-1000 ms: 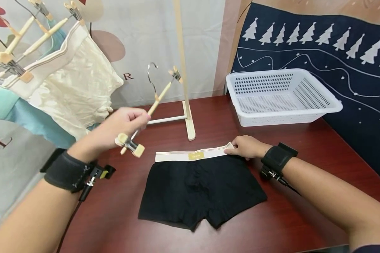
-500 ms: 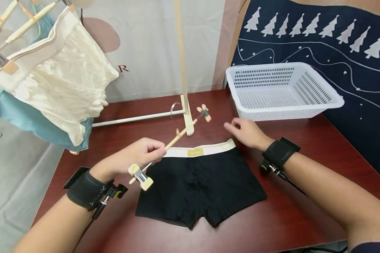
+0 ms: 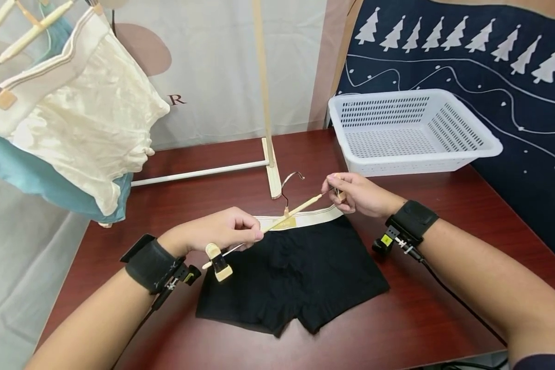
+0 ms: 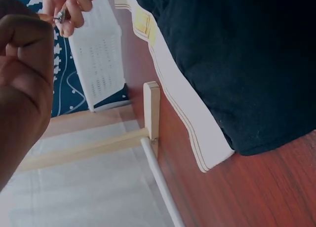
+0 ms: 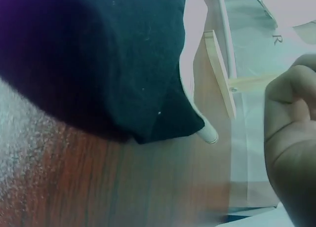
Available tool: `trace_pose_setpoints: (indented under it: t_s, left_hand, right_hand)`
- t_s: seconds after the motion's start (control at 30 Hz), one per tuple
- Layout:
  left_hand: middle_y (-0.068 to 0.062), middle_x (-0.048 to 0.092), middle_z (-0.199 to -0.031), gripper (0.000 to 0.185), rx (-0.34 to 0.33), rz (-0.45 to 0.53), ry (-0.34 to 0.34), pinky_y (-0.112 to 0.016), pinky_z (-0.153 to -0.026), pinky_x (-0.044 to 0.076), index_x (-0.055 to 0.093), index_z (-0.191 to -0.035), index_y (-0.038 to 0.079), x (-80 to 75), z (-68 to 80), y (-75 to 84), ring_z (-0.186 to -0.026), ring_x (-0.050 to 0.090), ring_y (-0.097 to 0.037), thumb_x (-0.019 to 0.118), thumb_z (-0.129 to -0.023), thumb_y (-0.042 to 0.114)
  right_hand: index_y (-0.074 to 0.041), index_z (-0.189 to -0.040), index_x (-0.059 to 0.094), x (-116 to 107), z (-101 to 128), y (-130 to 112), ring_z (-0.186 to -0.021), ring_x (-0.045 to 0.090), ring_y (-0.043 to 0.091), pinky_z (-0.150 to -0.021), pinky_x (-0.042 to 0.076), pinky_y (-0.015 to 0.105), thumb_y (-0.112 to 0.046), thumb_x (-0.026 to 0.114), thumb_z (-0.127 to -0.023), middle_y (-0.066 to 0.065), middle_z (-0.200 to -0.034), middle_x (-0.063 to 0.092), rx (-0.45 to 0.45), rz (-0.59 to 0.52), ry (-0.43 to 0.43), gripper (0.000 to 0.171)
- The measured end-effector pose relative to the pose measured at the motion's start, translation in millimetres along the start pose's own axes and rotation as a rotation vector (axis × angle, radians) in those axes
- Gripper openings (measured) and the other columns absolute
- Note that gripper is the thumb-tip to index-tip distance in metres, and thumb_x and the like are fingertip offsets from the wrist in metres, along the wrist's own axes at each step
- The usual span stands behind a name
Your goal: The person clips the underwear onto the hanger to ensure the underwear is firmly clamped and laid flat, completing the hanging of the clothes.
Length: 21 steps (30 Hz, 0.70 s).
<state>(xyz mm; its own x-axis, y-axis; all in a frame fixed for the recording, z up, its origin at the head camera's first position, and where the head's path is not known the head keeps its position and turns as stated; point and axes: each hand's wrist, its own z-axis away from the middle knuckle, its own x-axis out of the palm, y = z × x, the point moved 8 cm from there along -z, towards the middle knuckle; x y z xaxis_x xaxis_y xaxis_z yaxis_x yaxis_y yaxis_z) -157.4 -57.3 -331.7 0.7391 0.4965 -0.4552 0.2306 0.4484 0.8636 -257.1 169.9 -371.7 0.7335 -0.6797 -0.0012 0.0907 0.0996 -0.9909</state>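
Both hands are holding one wooden clip hanger (image 3: 277, 218) just above the waistband of the black boxer shorts (image 3: 291, 275). The left hand (image 3: 222, 231) is pinching the hanger's bar near its left end, fingers curled round it, with the left clip (image 3: 219, 261) hanging just below the knuckles. The right hand (image 3: 358, 194) is pinching the right end of the bar, fingers closed on the clip there; the clip itself is mostly hidden by the fingers. The bar is running tilted, lower at the left hand and higher at the right hand. The metal hook (image 3: 290, 182) is sticking up from the bar's middle, pointing away from the person.

The shorts are lying flat on the dark red worktop (image 3: 421, 308), white waistband (image 3: 314, 216) with a yellow label on the far side, legs toward the person. In the left wrist view the waistband (image 4: 182, 113) is showing as a pale strip along the black cloth, with the right hand (image 4: 66, 10) at the top left corner.

A white perforated basket (image 3: 411, 133) is sitting on the worktop's far right, well apart from the shorts. A wooden rack post (image 3: 264, 97) is standing behind the shorts, its foot near the hook. Cream shorts (image 3: 83, 118) and a teal garment (image 3: 37, 180) are hanging on hangers at the left.
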Motion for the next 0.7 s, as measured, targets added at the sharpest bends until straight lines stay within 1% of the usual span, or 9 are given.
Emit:
trace_pose_setpoints:
  t_s: [0.07, 0.17, 0.23, 0.33, 0.37, 0.47, 0.57, 0.63, 0.7]
  left_hand:
    - [-0.002, 0.058, -0.067, 0.032, -0.021, 0.05, -0.021, -0.023, -0.051, 0.041, 0.065, -0.08, 0.004, -2.2, -1.5, -3.9, -0.055, 0.05, -0.01, 0.055, -0.103, 0.025]
    - [-0.006, 0.064, -0.073, 0.033, -0.035, 0.155, -0.04, -0.024, -0.053, 0.046, 0.069, -0.094, 0.001, -9.7, -1.6, -9.3, -0.057, 0.056, -0.012, 0.052, -0.105, 0.027]
    - [-0.008, 0.067, -0.077, 0.037, -0.047, 0.244, -0.039, -0.025, -0.056, 0.048, 0.069, -0.106, -0.002, -17.9, 0.3, -14.4, -0.06, 0.059, -0.015, 0.046, -0.106, 0.028]
    - [-0.007, 0.072, -0.087, 0.043, -0.053, 0.311, -0.015, -0.03, -0.068, 0.053, 0.062, -0.123, -0.007, -32.3, 6.0, -23.9, -0.071, 0.065, -0.02, 0.04, -0.107, 0.025]
    - [-0.008, 0.073, -0.09, 0.042, -0.064, 0.314, 0.0, -0.031, -0.069, 0.053, 0.061, -0.127, -0.007, -37.3, 8.2, -28.2, -0.076, 0.066, -0.022, 0.041, -0.107, 0.024]
    - [-0.01, 0.072, -0.096, 0.037, -0.108, 0.223, 0.076, -0.034, -0.068, 0.054, 0.06, -0.132, 0.001, -52.0, 13.1, -40.6, -0.082, 0.066, -0.025, 0.05, -0.104, 0.023]
    - [-0.015, 0.069, -0.098, 0.034, -0.168, 0.088, 0.137, -0.038, -0.063, 0.054, 0.063, -0.129, 0.009, -60.6, 11.9, -52.2, -0.078, 0.064, -0.027, 0.062, -0.099, 0.025]
    - [-0.017, 0.068, -0.096, 0.033, -0.187, 0.002, 0.166, -0.041, -0.063, 0.056, 0.064, -0.125, 0.008, -62.9, 7.7, -58.2, -0.074, 0.063, -0.026, 0.066, -0.097, 0.026]
    - [-0.015, 0.069, -0.092, 0.029, -0.198, -0.081, 0.201, -0.037, -0.06, 0.054, 0.067, -0.119, 0.009, -65.0, 2.6, -62.4, -0.071, 0.062, -0.023, 0.067, -0.096, 0.026]
  right_hand:
    - [-0.009, -0.101, 0.051, 0, 0, 0, -0.05, 0.036, 0.012, -0.048, 0.027, 0.029, -0.037, 0.037, -0.108, 0.0, -0.069, 0.045, -0.017, -0.025, -0.014, 0.032]
    - [-0.01, -0.094, 0.046, -1, -1, 0, -0.048, 0.035, 0.01, -0.047, 0.023, 0.029, -0.037, 0.038, -0.108, -0.002, -0.065, 0.045, -0.051, -0.053, -0.004, 0.032]
    - [-0.009, -0.092, 0.045, -5, -1, 0, -0.047, 0.035, 0.01, -0.047, 0.023, 0.029, -0.037, 0.039, -0.108, -0.002, -0.063, 0.044, -0.069, -0.057, 0.032, 0.033]
    - [-0.007, -0.087, 0.043, -12, -2, 4, -0.045, 0.034, 0.01, -0.046, 0.024, 0.029, -0.037, 0.038, -0.108, -0.002, -0.061, 0.043, -0.07, -0.038, 0.105, 0.037]
    - [-0.007, -0.086, 0.042, -15, -2, 6, -0.045, 0.034, 0.01, -0.046, 0.024, 0.028, -0.038, 0.038, -0.108, -0.002, -0.061, 0.043, -0.059, -0.03, 0.133, 0.038]
    - [-0.007, -0.083, 0.041, -22, -2, 12, -0.046, 0.032, 0.011, -0.047, 0.026, 0.028, -0.041, 0.039, -0.107, -0.001, -0.061, 0.041, -0.024, -0.003, 0.205, 0.042]
    - [-0.007, -0.083, 0.041, -27, -3, 17, -0.047, 0.032, 0.011, -0.046, 0.027, 0.027, -0.044, 0.042, -0.105, -0.001, -0.061, 0.041, 0.016, 0.026, 0.265, 0.043]
    - [-0.007, -0.084, 0.042, -28, -4, 20, -0.047, 0.032, 0.011, -0.046, 0.027, 0.027, -0.046, 0.043, -0.105, -0.001, -0.06, 0.041, 0.041, 0.043, 0.286, 0.044]
    - [-0.007, -0.084, 0.043, -28, -7, 23, -0.047, 0.034, 0.011, -0.047, 0.027, 0.027, -0.047, 0.044, -0.104, -0.001, -0.06, 0.042, 0.067, 0.063, 0.297, 0.045]
